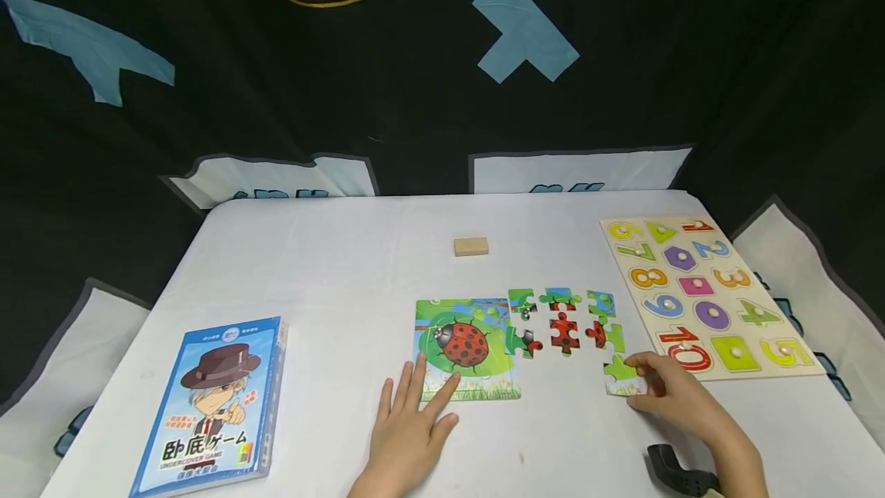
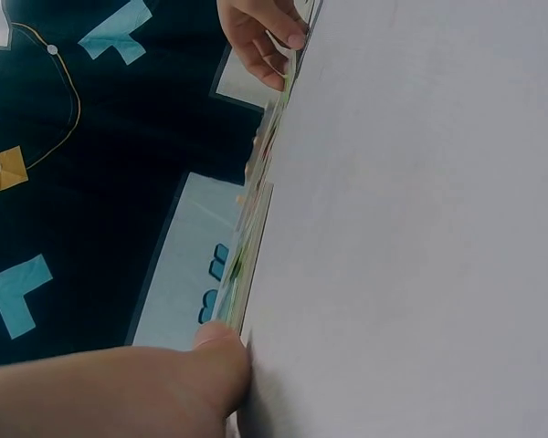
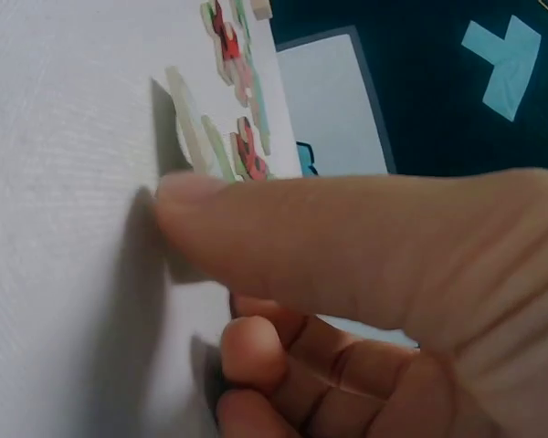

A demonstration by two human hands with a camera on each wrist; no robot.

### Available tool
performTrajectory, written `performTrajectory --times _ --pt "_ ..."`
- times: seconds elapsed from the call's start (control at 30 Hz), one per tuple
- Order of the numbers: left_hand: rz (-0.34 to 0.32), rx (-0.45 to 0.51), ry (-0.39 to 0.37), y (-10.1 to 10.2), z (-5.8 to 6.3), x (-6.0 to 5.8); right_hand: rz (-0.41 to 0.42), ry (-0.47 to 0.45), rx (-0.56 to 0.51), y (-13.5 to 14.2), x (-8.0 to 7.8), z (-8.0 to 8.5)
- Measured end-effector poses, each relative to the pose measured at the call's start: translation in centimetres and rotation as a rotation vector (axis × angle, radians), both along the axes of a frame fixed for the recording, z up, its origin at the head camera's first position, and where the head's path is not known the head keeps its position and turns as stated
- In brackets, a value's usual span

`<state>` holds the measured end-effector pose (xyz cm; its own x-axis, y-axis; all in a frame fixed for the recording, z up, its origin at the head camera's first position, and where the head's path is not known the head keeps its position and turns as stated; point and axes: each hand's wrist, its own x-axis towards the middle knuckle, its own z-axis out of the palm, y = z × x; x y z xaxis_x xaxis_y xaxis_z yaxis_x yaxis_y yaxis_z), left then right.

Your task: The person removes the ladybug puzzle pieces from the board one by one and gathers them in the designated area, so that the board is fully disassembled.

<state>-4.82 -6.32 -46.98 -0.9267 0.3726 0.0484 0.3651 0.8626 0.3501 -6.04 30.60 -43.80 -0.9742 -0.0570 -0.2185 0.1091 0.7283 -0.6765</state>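
A square ladybug picture board (image 1: pixel 429 313) lies on the white table, with my left hand (image 1: pixel 408 440) spread at its lower edge. The fingers of that hand are straight, their tips on the board's lower left part. At the right, my right hand (image 1: pixel 674 398) pinches a green corner jigsaw piece (image 1: pixel 622 381) between thumb and forefinger. That piece (image 3: pixel 190 128) is tilted up off the table in the right wrist view. Loose ladybug pieces lie between board and hand, among them a red spotted middle piece (image 1: pixel 565 333) and a top edge piece (image 1: pixel 560 299).
A wooden number-and-shape peg board (image 1: pixel 625 306) lies at the right, close to my right hand. A blue game box (image 1: pixel 214 398) lies at the left. A small wooden block (image 1: pixel 471 247) sits farther back. A black curved object (image 1: pixel 677 471) is by my right wrist.
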Motion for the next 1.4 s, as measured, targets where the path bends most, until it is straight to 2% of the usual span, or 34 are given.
performTrajectory --times 0.13,0.27,0.43,0.53,0.67,0.77,0.9,1.03,1.17,1.4 --pt "-0.001 0.000 -0.003 0.0 0.0 0.0 0.021 0.003 0.040 -0.1 -0.4 0.1" --pt "0.003 -0.010 -0.001 0.1 0.0 -0.2 0.027 0.043 0.068 -0.7 -0.9 0.9" --pt "-0.002 -0.003 0.012 0.1 0.1 -0.4 0.011 0.187 0.055 -3.2 -2.0 2.1" --pt "0.001 -0.009 0.011 0.2 0.0 -0.4 0.085 0.268 -0.030 -6.0 -2.7 2.0" --pt "0.011 -0.019 0.017 0.2 -0.2 -0.5 0.256 0.254 -0.112 -10.0 -3.4 1.4" --pt "0.012 -0.023 0.019 0.2 -0.3 -0.5 0.349 0.235 -0.084 -12.4 -3.8 0.9" --pt "0.007 -0.024 0.018 0.3 -0.3 -0.4 0.414 0.240 -0.039 -14.6 -4.1 0.4" --pt "0.010 -0.033 0.016 0.3 -0.2 -0.2 0.437 0.249 0.001 -15.7 -3.8 -0.2" --pt "0.016 -0.042 0.024 0.2 -0.2 -0.1 0.410 0.265 0.042 -16.4 -3.6 -0.6" --pt "0.020 -0.034 0.010 0.0 -0.1 0.1 0.363 0.263 0.001 -16.9 -3.5 -1.0"
